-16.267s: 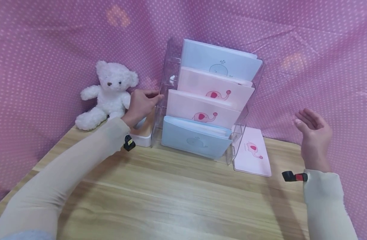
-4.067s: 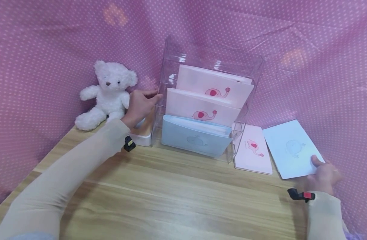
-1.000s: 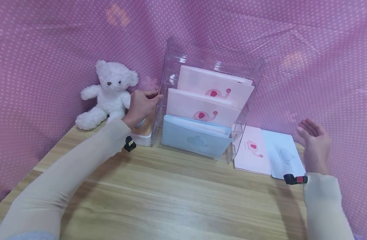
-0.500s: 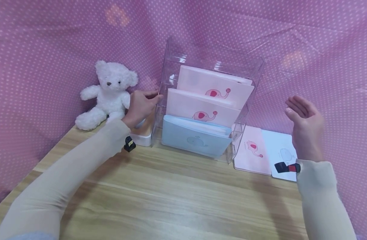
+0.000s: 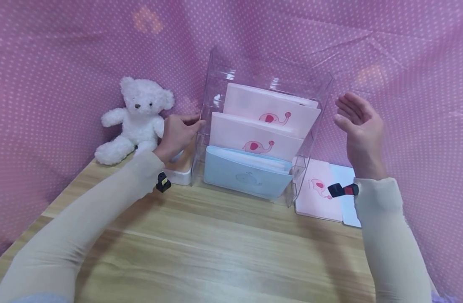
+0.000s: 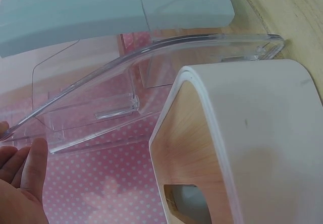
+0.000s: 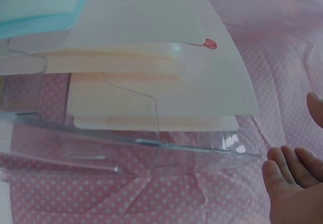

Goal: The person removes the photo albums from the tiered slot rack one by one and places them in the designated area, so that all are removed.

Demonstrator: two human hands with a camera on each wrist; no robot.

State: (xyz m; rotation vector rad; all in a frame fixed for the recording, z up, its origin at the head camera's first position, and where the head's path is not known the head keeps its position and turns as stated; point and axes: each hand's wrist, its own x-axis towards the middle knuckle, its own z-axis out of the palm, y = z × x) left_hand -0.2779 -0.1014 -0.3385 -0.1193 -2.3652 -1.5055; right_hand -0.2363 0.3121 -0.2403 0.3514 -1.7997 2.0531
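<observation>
A clear plastic tiered rack (image 5: 254, 69) stands at the back of the table. In it are two pink elephant booklets, an upper one (image 5: 246, 99) and a middle one (image 5: 231, 128), with a light blue whale booklet (image 5: 224, 170) in front. My left hand (image 5: 178, 132) pinches the rack's left edge between thumb and fingers, as the left wrist view also shows. My right hand (image 5: 362, 134) is raised off the rack's right side, fingers extended and holding nothing. Below it a pink booklet (image 5: 311, 202) and a light blue booklet (image 5: 349, 214), partly hidden, lie side by side.
A white teddy bear (image 5: 140, 113) sits at the back left. Between it and the rack is a white and wooden box-like object (image 6: 267, 133). Pink dotted cloth (image 5: 417, 105) hangs behind the wooden table (image 5: 216, 244).
Over the longer span, the light blue booklet went from the rack's top tier to the table beside the pink one. Lately my right hand rose leftward toward the rack; my left stayed put.
</observation>
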